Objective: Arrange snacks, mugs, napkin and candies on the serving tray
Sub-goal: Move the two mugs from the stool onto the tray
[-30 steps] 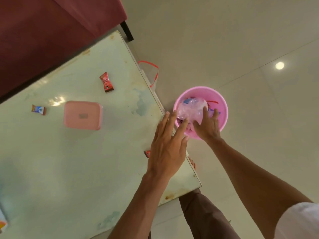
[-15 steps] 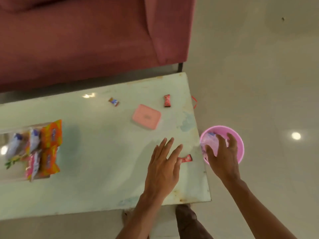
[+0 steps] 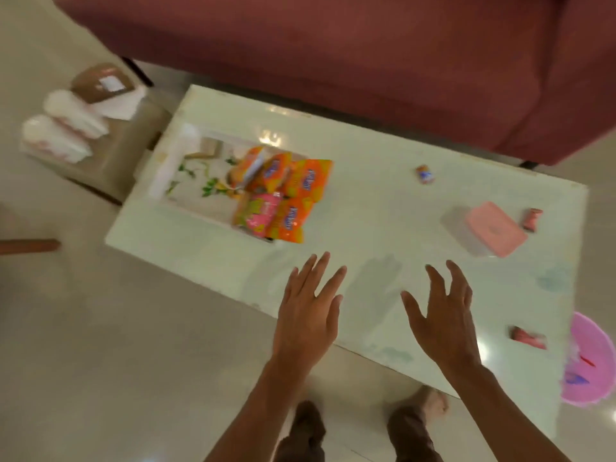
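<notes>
**Both hands spread over the near table edge**

I see my left hand and right hand side by side over the near edge of the table, fingers spread, gripping nothing. A red candy lies to the right of them, near a pink bowl on the floor. Farther on, the snack packets are piled at the right end of the tray. To the right, a second candy lies just beside a pink box, and a third candy lies apart. A sofa stands behind.

The table hides part of the pink basin. Motion blur makes the print on the snack packets unreadable.
</notes>
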